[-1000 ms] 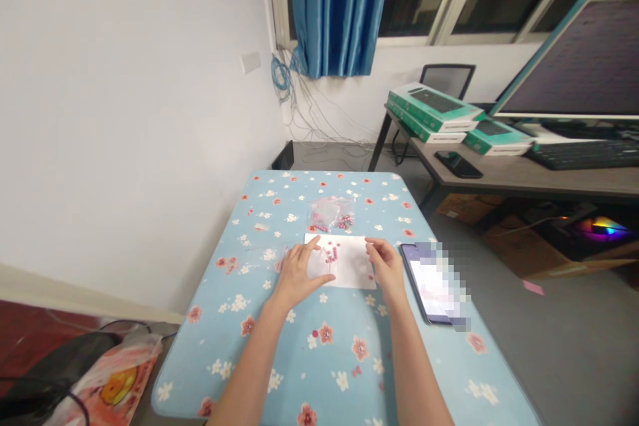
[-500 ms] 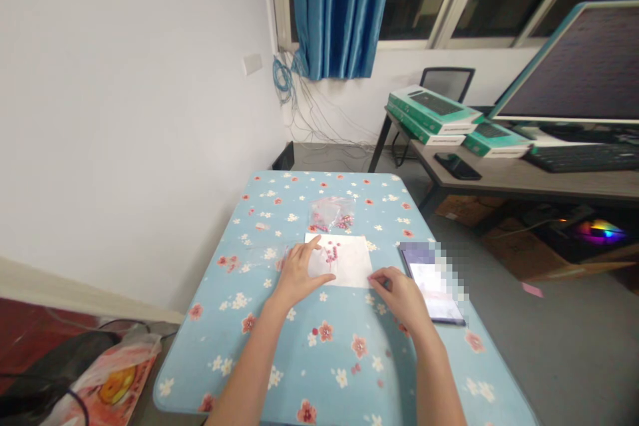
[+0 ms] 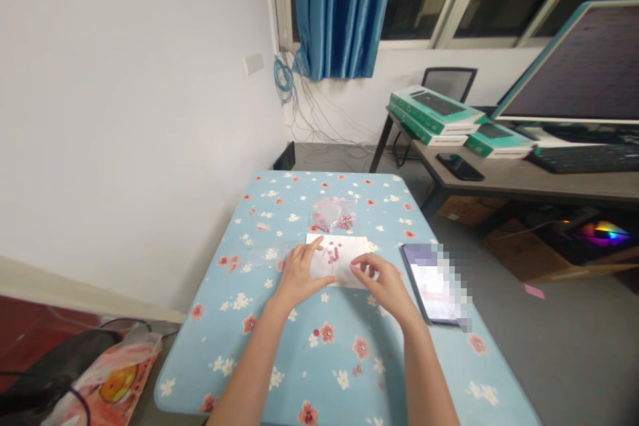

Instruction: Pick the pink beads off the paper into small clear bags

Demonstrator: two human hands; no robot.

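Note:
A white sheet of paper (image 3: 352,250) lies on the blue flowered tablecloth (image 3: 329,359), with small pink beads (image 3: 333,253) on it. My left hand (image 3: 299,274) rests on the sheet's left part, index finger and thumb spread apart around the beads. My right hand (image 3: 382,283) hovers over the sheet's near right corner, fingers curled together in a pinch; what they hold is too small to make out. A clear plastic bag of pink beads (image 3: 333,214) lies just beyond the sheet.
A phone (image 3: 430,283) with a lit screen lies right of the sheet. A second clear bag (image 3: 264,255) lies at the left. A desk (image 3: 524,176) with green boxes (image 3: 434,113), keyboard and monitor stands to the right. Bags sit on the floor at the left.
My right hand dropped from the sheet's right edge to the near corner, then moved left over the sheet toward the beads. My left hand has stayed put.

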